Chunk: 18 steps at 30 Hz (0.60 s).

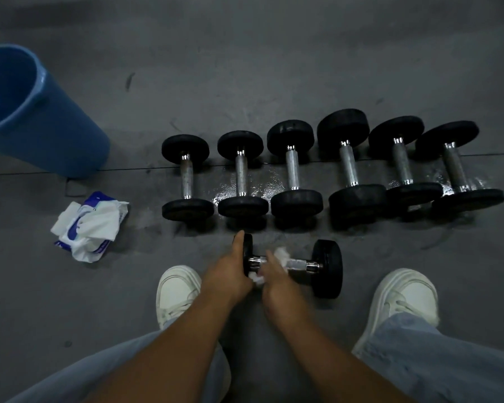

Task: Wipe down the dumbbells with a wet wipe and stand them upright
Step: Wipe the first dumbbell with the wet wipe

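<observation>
1. Here, a black-plated dumbbell (328, 269) is being held lying on its side on the dark rubber floor (274, 68), between and just ahead of the person's white sneakers (176, 289).
2. Its left plate is being gripped by the left hand (230, 274), with the thumb laid up over the rim; the fingers are being hidden by the plate.
3. A crumpled white wet wipe (282, 253) is being clasped round the chrome handle by the curled fingers of the right hand (277, 283).
4. A row of dumbbells (348, 167), six in all, is standing on end just beyond, the fourth from the left being the largest; wet sheen is being reflected from the floor among them.
5. No marking on any plate is being shown clearly enough to read.
6. A wipes packet (90, 225), white with blue print, is lying open to the left; its lettering is too blurred to be read.
7. A blue plastic bin (41, 120) is standing beyond the packet.
</observation>
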Motion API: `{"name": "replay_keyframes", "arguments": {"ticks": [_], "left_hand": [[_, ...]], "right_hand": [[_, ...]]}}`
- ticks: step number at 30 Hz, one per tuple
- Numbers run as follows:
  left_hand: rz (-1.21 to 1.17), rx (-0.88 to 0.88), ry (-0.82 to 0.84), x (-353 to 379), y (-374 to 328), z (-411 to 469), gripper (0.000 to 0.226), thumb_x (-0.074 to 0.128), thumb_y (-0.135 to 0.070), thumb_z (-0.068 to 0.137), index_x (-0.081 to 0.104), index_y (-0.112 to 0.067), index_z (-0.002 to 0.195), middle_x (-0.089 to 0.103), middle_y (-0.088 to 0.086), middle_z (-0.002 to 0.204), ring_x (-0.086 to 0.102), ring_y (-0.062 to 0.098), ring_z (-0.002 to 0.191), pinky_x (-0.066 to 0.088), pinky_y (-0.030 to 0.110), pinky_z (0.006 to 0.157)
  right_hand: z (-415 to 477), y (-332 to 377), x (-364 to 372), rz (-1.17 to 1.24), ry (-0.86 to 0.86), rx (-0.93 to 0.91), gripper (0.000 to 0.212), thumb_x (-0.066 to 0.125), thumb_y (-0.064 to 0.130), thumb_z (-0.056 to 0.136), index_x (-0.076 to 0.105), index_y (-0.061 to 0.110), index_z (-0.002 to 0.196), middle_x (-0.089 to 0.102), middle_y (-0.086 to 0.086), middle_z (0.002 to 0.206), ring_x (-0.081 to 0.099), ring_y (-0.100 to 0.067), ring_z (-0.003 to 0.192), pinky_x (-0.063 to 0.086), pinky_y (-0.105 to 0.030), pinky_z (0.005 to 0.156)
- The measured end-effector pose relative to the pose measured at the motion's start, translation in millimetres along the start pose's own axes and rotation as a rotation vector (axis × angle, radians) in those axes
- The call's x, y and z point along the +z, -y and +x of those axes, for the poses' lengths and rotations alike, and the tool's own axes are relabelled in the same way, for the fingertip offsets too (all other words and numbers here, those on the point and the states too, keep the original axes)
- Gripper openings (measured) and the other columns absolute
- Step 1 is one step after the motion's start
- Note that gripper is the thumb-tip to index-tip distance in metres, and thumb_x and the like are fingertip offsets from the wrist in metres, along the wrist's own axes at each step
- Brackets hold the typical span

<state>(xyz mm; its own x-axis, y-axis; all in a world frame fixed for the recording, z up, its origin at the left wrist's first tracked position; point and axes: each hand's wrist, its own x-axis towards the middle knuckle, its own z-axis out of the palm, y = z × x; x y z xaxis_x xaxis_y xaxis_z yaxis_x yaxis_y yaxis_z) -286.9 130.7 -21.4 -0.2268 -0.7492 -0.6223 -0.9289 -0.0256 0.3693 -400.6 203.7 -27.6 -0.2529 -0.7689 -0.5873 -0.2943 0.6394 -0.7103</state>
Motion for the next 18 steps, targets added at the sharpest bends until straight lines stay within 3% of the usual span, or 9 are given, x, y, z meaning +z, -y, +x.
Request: {"name": "replay_keyframes", "arguments": {"ticks": [2, 4, 6, 8, 11, 13, 16, 18], "left_hand": [[0.018, -0.001, -0.035, 1.7, -0.2, -2.1, 0.104, 0.066, -0.041, 0.083, -0.01, -0.036, 0.154, 0.062, 0.009, 0.13, 0.061, 0.031, 0.116, 0.05, 0.037, 0.09], [0.039, -0.008, -0.076, 3.0, -1.6, -5.9, 0.102, 0.063, -0.035, 0.085, -0.011, -0.034, 0.155, 0.064, 0.009, 0.128, 0.062, 0.032, 0.114, 0.049, 0.036, 0.087], [0.045, 0.005, -0.085, 4.1, -2.2, -7.6, 0.104, 0.065, -0.04, 0.084, -0.011, -0.033, 0.155, 0.064, 0.008, 0.126, 0.063, 0.032, 0.113, 0.048, 0.035, 0.085], [0.031, -0.001, -0.062, 3.4, -1.6, -6.5, 0.105, 0.066, -0.044, 0.083, -0.01, -0.034, 0.154, 0.064, 0.007, 0.127, 0.063, 0.031, 0.112, 0.049, 0.034, 0.086], [0.045, -0.009, -0.036, 0.4, -2.1, -1.8, 0.104, 0.064, -0.033, 0.081, -0.011, -0.035, 0.154, 0.063, 0.007, 0.13, 0.062, 0.03, 0.114, 0.05, 0.035, 0.09], [0.044, -0.007, -0.032, -1.8, -3.9, 0.6, 0.103, 0.064, -0.032, 0.082, -0.01, -0.034, 0.154, 0.061, 0.008, 0.131, 0.062, 0.03, 0.115, 0.048, 0.034, 0.089], [0.037, -0.009, -0.031, -3.0, -3.5, 1.4, 0.104, 0.064, -0.037, 0.081, -0.009, -0.034, 0.154, 0.061, 0.009, 0.131, 0.061, 0.031, 0.115, 0.049, 0.036, 0.091], [0.019, -0.004, -0.021, -2.2, -2.4, 0.3, 0.106, 0.066, -0.043, 0.08, -0.01, -0.034, 0.154, 0.061, 0.008, 0.132, 0.061, 0.03, 0.116, 0.049, 0.036, 0.092]], "right_hand": [[3.3, -1.9, -3.1, -0.059, -0.069, 0.004, 0.035, 0.04, 0.016, 0.098, 0.052, 0.026, 0.129, 0.061, 0.004, 0.109, 0.061, -0.028, 0.101, 0.042, -0.031, 0.081], [7.4, -12.5, -7.6, -0.23, -0.253, 0.074, 0.033, 0.037, 0.016, 0.098, 0.05, 0.024, 0.127, 0.06, -0.004, 0.124, 0.062, -0.032, 0.102, 0.045, -0.035, 0.083], [-2.4, -9.6, -4.0, -0.269, -0.106, -0.107, 0.041, 0.033, 0.024, 0.097, 0.048, 0.022, 0.136, 0.056, -0.001, 0.13, 0.057, -0.024, 0.113, 0.041, -0.027, 0.091], [-7.1, -5.3, 2.3, -0.293, 0.006, -0.322, 0.043, 0.032, 0.02, 0.093, 0.053, 0.016, 0.13, 0.055, -0.003, 0.13, 0.052, -0.021, 0.118, 0.038, -0.021, 0.091], [11.4, -3.8, -9.4, -0.165, -0.3, -0.136, 0.011, 0.042, 0.019, 0.093, 0.051, 0.024, 0.095, 0.062, -0.001, 0.09, 0.058, -0.023, 0.079, 0.042, -0.031, 0.067], [20.0, 5.5, -14.7, -0.032, -0.273, -0.04, 0.014, 0.043, 0.023, 0.085, 0.049, 0.024, 0.098, 0.061, -0.001, 0.072, 0.053, -0.019, 0.058, 0.042, -0.031, 0.053], [27.5, 19.5, -19.2, 0.118, -0.166, 0.121, 0.013, 0.04, 0.015, 0.094, 0.051, 0.016, 0.086, 0.045, 0.001, 0.055, 0.033, -0.009, 0.036, 0.023, -0.016, 0.035], [30.8, 22.1, -23.8, 0.006, -0.072, 0.155, 0.017, 0.045, 0.011, 0.092, 0.053, 0.014, 0.078, 0.054, -0.002, 0.063, 0.049, -0.014, 0.045, 0.033, -0.019, 0.039]]}}
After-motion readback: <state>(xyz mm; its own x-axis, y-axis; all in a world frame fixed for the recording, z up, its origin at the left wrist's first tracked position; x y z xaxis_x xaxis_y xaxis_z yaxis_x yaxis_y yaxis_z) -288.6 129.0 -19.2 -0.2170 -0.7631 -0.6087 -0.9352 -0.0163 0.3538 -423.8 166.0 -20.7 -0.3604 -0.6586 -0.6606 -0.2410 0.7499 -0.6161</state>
